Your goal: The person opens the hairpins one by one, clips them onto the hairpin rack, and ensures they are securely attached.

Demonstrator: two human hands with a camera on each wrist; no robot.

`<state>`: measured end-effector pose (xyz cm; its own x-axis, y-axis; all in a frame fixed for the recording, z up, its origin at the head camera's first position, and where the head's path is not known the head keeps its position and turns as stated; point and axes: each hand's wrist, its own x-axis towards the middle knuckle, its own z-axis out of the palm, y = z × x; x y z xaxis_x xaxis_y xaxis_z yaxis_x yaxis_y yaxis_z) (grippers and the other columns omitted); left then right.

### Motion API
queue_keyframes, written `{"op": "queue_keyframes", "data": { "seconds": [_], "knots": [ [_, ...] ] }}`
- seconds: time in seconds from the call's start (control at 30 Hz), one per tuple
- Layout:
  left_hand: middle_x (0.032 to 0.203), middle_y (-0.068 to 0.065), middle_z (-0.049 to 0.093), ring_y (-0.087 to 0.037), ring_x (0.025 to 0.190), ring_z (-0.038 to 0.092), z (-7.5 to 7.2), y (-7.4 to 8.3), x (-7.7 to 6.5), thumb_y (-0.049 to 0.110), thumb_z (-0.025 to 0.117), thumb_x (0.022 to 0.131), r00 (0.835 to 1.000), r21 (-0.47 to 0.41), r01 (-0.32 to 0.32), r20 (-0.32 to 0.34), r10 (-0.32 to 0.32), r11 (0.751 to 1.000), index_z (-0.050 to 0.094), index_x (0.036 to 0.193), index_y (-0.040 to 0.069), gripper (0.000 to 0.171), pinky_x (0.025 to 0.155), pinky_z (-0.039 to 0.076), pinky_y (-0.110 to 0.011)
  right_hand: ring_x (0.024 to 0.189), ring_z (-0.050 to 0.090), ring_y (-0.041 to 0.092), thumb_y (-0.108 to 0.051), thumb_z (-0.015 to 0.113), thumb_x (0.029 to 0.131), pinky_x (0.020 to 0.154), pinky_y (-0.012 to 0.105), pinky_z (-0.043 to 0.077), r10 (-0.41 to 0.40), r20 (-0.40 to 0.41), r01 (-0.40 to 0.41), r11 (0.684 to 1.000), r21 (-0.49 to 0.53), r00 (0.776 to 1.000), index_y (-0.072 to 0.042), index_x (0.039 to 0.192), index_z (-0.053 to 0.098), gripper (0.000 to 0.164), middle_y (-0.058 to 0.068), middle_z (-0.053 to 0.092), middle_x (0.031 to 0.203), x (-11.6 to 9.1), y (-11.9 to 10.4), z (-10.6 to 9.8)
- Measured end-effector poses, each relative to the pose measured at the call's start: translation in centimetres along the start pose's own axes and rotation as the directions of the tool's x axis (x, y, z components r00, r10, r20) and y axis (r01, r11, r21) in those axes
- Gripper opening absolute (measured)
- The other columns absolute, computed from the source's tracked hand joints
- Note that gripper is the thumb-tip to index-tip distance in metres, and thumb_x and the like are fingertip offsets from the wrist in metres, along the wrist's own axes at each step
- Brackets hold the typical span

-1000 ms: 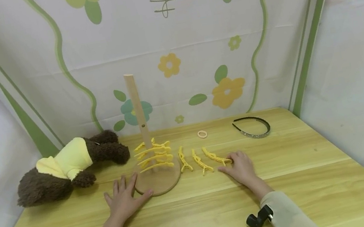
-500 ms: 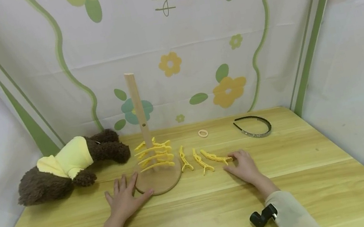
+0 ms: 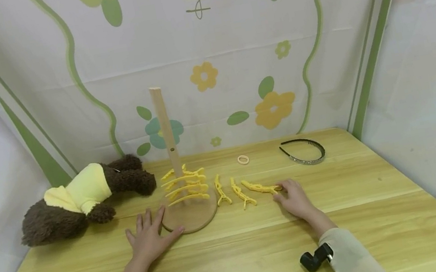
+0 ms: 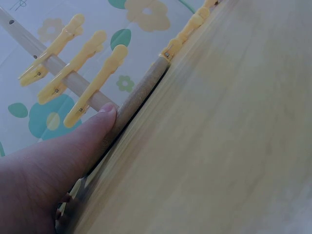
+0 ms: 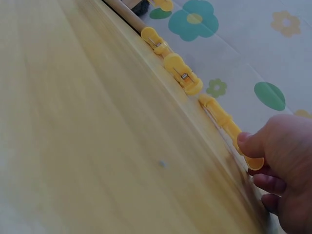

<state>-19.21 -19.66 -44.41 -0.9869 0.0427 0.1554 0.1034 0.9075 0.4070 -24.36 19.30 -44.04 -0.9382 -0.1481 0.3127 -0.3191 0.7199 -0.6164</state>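
In the head view, my left hand [image 3: 146, 238] rests with spread fingers against the round wooden base [image 3: 190, 220] of a stand. The thumb touches the base's rim in the left wrist view. Several yellow hair clips [image 3: 188, 198] are clipped to the stand's upright post [image 3: 164, 125], low down. My right hand [image 3: 296, 198] pinches the forked handle end of a yellow hair clip [image 3: 259, 187] between thumb and fingers; the right wrist view shows this clip [image 5: 222, 119] close to the tabletop. Two more yellow clips lie between it and the base, one curved clip [image 3: 243, 193] and another clip [image 3: 221, 190].
A dark brown plush toy [image 3: 88, 189] in a yellow shirt lies on the left of the wooden table [image 3: 240, 267]. Farther back are a small beige ring [image 3: 243, 159] and a black headband [image 3: 309, 162]. A flower-printed white cloth [image 3: 234, 75] hangs behind.
My right hand has shifted slightly right, and the clip it pinches has turned to lie flatter across the view. My left hand keeps its place at the base.
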Motion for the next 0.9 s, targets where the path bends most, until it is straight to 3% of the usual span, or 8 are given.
{"op": "queue_keyframes", "data": {
  "seconds": [0.43, 0.7, 0.9],
  "knots": [
    [0.136, -0.027, 0.014, -0.046, 0.122, 0.003, -0.1, 0.1, 0.0, 0.07, 0.046, 0.069, 1.0, -0.002, 0.008, 0.006, -0.008, 1.0, 0.027, 0.137, 0.014, 0.09, 0.082, -0.009, -0.068, 0.083, 0.051, 0.028, -0.003, 0.053, 0.085, 0.068, 0.038, 0.045, -0.042, 0.057, 0.041, 0.999, 0.028, 0.997, 0.012, 0.113, 0.047, 0.033, 0.02, 0.05, 0.097, 0.7, -0.3, -1.9],
    [0.136, -0.027, 0.015, -0.045, 0.122, 0.003, 0.0, 0.0, 0.0, 0.07, 0.045, 0.069, 1.0, 0.003, 0.008, 0.004, -0.008, 1.0, 0.026, 0.137, 0.015, 0.09, 0.082, -0.009, -0.068, 0.058, 0.039, 0.015, -0.002, 0.053, 0.084, 0.049, 0.026, 0.037, -0.119, 0.003, 0.119, 0.992, 0.041, 0.993, 0.008, 0.108, 0.051, 0.026, 0.006, 0.043, 0.07, 1.9, -2.3, -3.6],
    [0.136, -0.028, 0.014, -0.046, 0.122, 0.003, 0.0, 0.0, 0.0, 0.07, 0.046, 0.069, 1.0, -0.001, 0.005, 0.001, -0.005, 1.0, 0.026, 0.137, 0.015, 0.09, 0.082, -0.009, -0.067, 0.057, 0.036, 0.016, -0.004, 0.054, 0.084, 0.05, 0.027, 0.034, -0.178, -0.028, 0.179, 0.981, 0.074, 0.984, 0.007, 0.103, 0.052, 0.022, 0.008, 0.045, 0.076, 3.6, -4.5, -4.6]
  ]
}}
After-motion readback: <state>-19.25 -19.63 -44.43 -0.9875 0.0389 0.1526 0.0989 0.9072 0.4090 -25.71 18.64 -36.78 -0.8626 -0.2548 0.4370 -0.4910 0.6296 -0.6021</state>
